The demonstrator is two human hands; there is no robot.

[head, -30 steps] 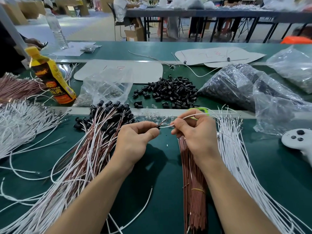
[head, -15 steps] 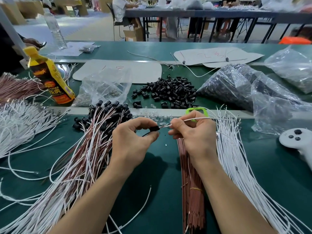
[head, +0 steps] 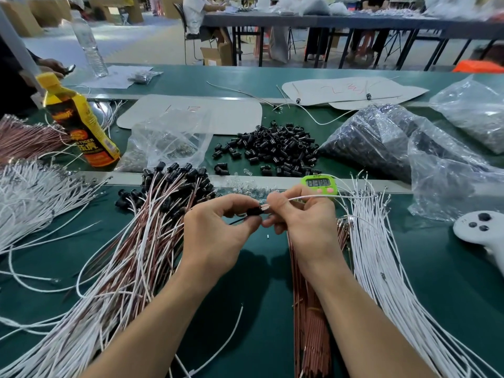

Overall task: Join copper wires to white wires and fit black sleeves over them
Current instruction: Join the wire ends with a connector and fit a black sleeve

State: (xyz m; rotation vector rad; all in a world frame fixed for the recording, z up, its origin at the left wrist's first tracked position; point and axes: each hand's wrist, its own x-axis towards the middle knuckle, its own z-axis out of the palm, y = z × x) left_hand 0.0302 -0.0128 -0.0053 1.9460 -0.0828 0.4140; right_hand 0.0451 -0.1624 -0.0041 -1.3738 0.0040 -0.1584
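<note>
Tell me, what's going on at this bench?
A person is assembling wire leads by hand. The left hand pinches a small black sleeve while the right hand pinches a white wire, its end meeting the sleeve. The sleeved leads lie piled at the left. The loose sleeves sit heaped behind, and fresh copper wires and white wires lie at the right.

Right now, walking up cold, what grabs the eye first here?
Dead centre, the left hand pinches a black sleeve while the right hand pinches a white wire meeting it. Behind them lies a loose pile of black sleeves; a yellow bottle leans at far left.
</note>
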